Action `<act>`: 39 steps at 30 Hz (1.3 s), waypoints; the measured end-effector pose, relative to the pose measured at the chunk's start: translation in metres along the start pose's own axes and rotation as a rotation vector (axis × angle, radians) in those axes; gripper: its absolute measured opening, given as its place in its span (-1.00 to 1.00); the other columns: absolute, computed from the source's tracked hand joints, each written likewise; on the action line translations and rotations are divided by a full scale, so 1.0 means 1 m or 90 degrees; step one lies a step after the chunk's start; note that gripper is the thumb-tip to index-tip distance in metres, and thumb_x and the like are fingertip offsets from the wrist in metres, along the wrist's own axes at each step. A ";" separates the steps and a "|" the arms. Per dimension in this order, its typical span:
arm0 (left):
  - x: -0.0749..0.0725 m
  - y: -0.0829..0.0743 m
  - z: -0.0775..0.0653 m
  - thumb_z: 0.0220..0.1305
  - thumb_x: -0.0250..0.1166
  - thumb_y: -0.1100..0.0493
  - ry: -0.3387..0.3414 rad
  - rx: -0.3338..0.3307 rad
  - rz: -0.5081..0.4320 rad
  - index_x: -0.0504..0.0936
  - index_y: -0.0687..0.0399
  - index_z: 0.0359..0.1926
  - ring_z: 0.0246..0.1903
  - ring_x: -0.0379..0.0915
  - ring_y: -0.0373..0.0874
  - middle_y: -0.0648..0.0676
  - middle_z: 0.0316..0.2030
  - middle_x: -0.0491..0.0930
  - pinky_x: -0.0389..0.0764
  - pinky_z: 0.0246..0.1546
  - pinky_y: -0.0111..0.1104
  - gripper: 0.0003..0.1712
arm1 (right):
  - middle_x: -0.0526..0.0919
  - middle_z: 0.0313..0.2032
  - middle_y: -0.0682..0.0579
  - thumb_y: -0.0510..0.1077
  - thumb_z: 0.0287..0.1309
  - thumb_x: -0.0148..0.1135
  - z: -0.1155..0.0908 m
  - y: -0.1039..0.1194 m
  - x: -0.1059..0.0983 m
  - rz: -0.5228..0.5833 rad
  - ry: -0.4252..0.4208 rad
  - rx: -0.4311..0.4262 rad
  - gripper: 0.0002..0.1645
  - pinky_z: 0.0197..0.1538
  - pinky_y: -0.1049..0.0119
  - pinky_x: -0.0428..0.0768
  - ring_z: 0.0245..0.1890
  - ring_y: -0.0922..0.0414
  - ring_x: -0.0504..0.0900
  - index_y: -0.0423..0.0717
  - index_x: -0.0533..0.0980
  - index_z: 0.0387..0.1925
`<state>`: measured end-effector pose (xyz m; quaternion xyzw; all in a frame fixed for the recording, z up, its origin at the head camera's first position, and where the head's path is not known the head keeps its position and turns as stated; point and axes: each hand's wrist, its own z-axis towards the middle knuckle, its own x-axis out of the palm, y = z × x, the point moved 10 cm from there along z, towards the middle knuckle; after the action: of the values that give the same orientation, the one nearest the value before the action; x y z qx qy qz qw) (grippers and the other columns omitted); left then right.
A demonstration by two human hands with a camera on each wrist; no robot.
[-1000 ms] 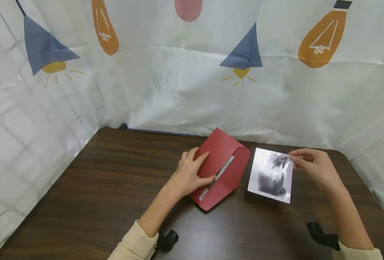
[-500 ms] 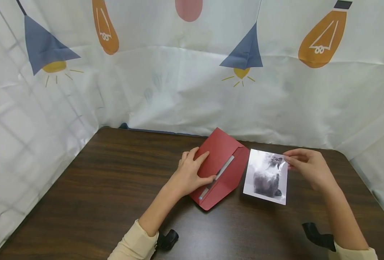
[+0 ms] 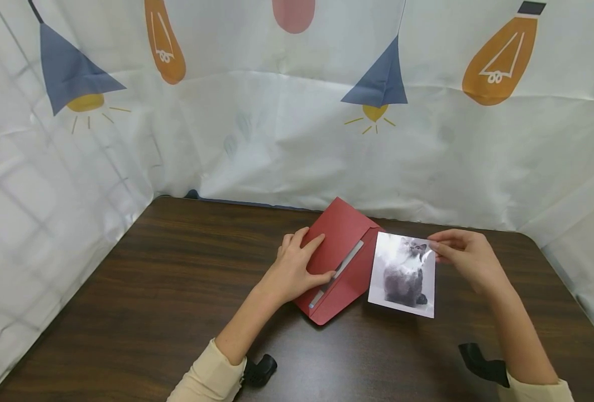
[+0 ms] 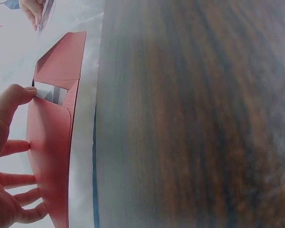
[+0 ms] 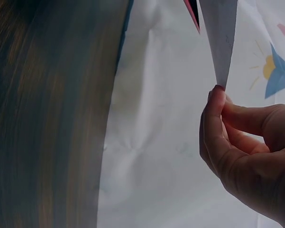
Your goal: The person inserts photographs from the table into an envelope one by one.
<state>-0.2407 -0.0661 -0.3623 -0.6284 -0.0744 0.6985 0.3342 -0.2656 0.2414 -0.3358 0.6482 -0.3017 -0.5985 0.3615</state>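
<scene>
A red envelope (image 3: 342,229) lies slanted on the table with its flap folded out to the right. Inside its mouth a strip of something pale (image 3: 349,259) shows; the rest is hidden. My left hand (image 3: 294,268) rests on the envelope, fingers spread over its face and thumb at the mouth's edge. In the left wrist view the thumb touches the rim of the gaping pocket (image 4: 50,123). My right hand (image 3: 470,257) pinches the upper right corner of a cat photo (image 3: 402,273), held above the table and overlapping the flap in the head view. The right wrist view shows the photo (image 5: 220,38) nearly edge-on.
The dark wood table (image 3: 176,290) has rounded back corners. Behind it hangs a white curtain (image 3: 277,139) printed with lamps and bulbs. Black wrist mounts (image 3: 259,371) sit on both forearms.
My right hand has moved left with the cat photo, bringing it from beside the envelope to overlap the flap in the head view. The left hand and envelope have stayed put.
</scene>
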 end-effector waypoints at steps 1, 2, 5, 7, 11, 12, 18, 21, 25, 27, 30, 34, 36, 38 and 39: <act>0.000 0.000 0.000 0.24 0.53 -0.12 0.001 0.000 -0.001 0.48 0.12 0.48 0.37 0.20 0.28 0.36 0.49 0.26 0.54 0.22 0.16 -0.12 | 0.75 -0.04 -0.12 -0.30 0.52 0.16 0.000 0.001 0.001 -0.001 0.000 0.000 -0.61 -0.18 0.44 0.71 -0.33 0.37 0.71 -0.57 0.52 0.18; 0.000 -0.001 0.000 0.24 0.53 -0.12 0.001 0.000 0.000 0.48 0.12 0.48 0.37 0.21 0.28 0.36 0.49 0.26 0.55 0.21 0.15 -0.12 | 0.75 -0.03 -0.14 -0.30 0.52 0.16 0.000 0.001 0.003 -0.003 0.001 0.001 -0.62 -0.18 0.44 0.71 -0.33 0.37 0.72 -0.56 0.52 0.18; 0.000 -0.001 0.000 0.24 0.52 -0.12 0.001 0.001 0.002 0.48 0.11 0.48 0.36 0.21 0.28 0.36 0.49 0.26 0.57 0.20 0.14 -0.12 | 0.75 0.00 -0.18 -0.29 0.52 0.17 0.000 0.003 0.006 -0.004 0.003 0.001 -0.62 -0.18 0.44 0.71 -0.33 0.36 0.72 -0.55 0.53 0.18; -0.001 -0.002 0.000 0.24 0.52 -0.12 -0.001 0.000 0.001 0.48 0.11 0.48 0.36 0.21 0.28 0.36 0.49 0.26 0.57 0.19 0.13 -0.12 | 0.75 -0.01 -0.17 -0.29 0.52 0.17 0.001 0.004 0.009 0.001 0.007 0.003 -0.62 -0.17 0.43 0.71 -0.33 0.35 0.72 -0.54 0.53 0.18; -0.001 -0.002 0.000 0.25 0.52 -0.12 -0.004 0.001 0.002 0.48 0.11 0.48 0.35 0.22 0.27 0.35 0.49 0.27 0.55 0.21 0.14 -0.13 | 0.76 -0.04 -0.15 -0.30 0.52 0.17 0.002 0.006 0.014 0.012 0.011 0.004 -0.63 -0.17 0.42 0.72 -0.32 0.34 0.72 -0.55 0.54 0.17; -0.001 -0.002 0.000 0.24 0.52 -0.12 -0.005 0.002 0.003 0.49 0.11 0.48 0.35 0.22 0.28 0.36 0.49 0.27 0.54 0.22 0.15 -0.13 | 0.76 -0.05 -0.15 -0.31 0.51 0.17 0.002 0.006 0.015 0.015 0.012 0.005 -0.63 -0.17 0.41 0.72 -0.32 0.34 0.72 -0.55 0.54 0.16; 0.000 -0.003 0.000 0.25 0.52 -0.13 0.001 0.003 -0.003 0.48 0.12 0.48 0.38 0.20 0.31 0.37 0.49 0.26 0.50 0.25 0.18 -0.13 | 0.76 -0.04 -0.22 -0.30 0.50 0.19 0.003 0.009 0.021 0.014 0.012 0.007 -0.63 -0.18 0.37 0.73 -0.33 0.32 0.72 -0.54 0.55 0.15; 0.000 -0.003 0.001 0.25 0.52 -0.12 0.002 0.003 -0.003 0.48 0.13 0.48 0.39 0.19 0.32 0.37 0.49 0.25 0.50 0.25 0.18 -0.13 | 0.75 -0.01 -0.25 -0.28 0.51 0.20 0.003 0.009 0.023 0.008 0.014 0.009 -0.63 -0.17 0.37 0.73 -0.32 0.31 0.72 -0.52 0.56 0.15; -0.001 -0.003 0.000 0.25 0.52 -0.11 -0.001 0.002 -0.001 0.48 0.13 0.48 0.39 0.20 0.32 0.37 0.49 0.26 0.51 0.24 0.18 -0.13 | 0.75 -0.01 -0.25 -0.27 0.51 0.20 0.003 0.010 0.025 0.006 0.016 0.011 -0.64 -0.18 0.40 0.72 -0.31 0.30 0.71 -0.51 0.56 0.15; -0.002 -0.003 0.000 0.25 0.52 -0.11 -0.001 0.000 0.001 0.48 0.13 0.48 0.39 0.20 0.31 0.37 0.49 0.26 0.53 0.23 0.16 -0.13 | 0.76 -0.04 -0.23 -0.28 0.51 0.20 0.004 0.010 0.027 0.007 0.016 0.012 -0.64 -0.19 0.40 0.72 -0.32 0.30 0.71 -0.51 0.56 0.14; -0.003 -0.003 0.000 0.24 0.52 -0.11 -0.003 0.000 0.005 0.48 0.12 0.48 0.38 0.20 0.30 0.36 0.49 0.27 0.58 0.19 0.13 -0.13 | 0.76 -0.06 -0.19 -0.28 0.51 0.20 0.004 0.011 0.030 0.012 0.020 0.015 -0.65 -0.17 0.37 0.73 -0.32 0.29 0.71 -0.51 0.57 0.14; -0.003 -0.002 0.000 0.24 0.52 -0.12 -0.003 -0.002 0.006 0.48 0.12 0.48 0.38 0.20 0.30 0.36 0.49 0.26 0.59 0.19 0.13 -0.12 | 0.76 -0.07 -0.18 -0.28 0.50 0.21 0.003 0.011 0.032 0.014 0.023 0.019 -0.65 -0.16 0.34 0.74 -0.31 0.27 0.72 -0.50 0.57 0.14; -0.003 -0.002 0.000 0.24 0.52 -0.12 -0.003 -0.003 0.004 0.48 0.11 0.49 0.38 0.20 0.31 0.36 0.49 0.26 0.57 0.20 0.14 -0.12 | 0.76 -0.06 -0.19 -0.27 0.50 0.21 0.003 0.011 0.033 0.014 0.023 0.021 -0.64 -0.16 0.34 0.73 -0.31 0.26 0.72 -0.50 0.57 0.14; -0.003 -0.002 0.000 0.24 0.52 -0.12 -0.003 -0.003 0.001 0.48 0.12 0.49 0.39 0.19 0.31 0.37 0.49 0.26 0.54 0.23 0.17 -0.12 | 0.76 -0.05 -0.21 -0.27 0.50 0.21 0.003 0.011 0.034 0.013 0.024 0.022 -0.64 -0.17 0.36 0.73 -0.31 0.25 0.72 -0.50 0.57 0.14; -0.003 -0.001 0.000 0.24 0.52 -0.12 -0.003 -0.003 0.000 0.48 0.12 0.49 0.39 0.19 0.31 0.37 0.49 0.26 0.53 0.24 0.17 -0.12 | 0.76 -0.04 -0.21 -0.27 0.51 0.21 0.003 0.011 0.034 0.012 0.024 0.020 -0.64 -0.17 0.36 0.73 -0.31 0.25 0.72 -0.50 0.57 0.14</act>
<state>-0.2398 -0.0669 -0.3589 -0.6279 -0.0766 0.6997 0.3322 -0.2645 0.2065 -0.3457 0.6621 -0.3107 -0.5776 0.3625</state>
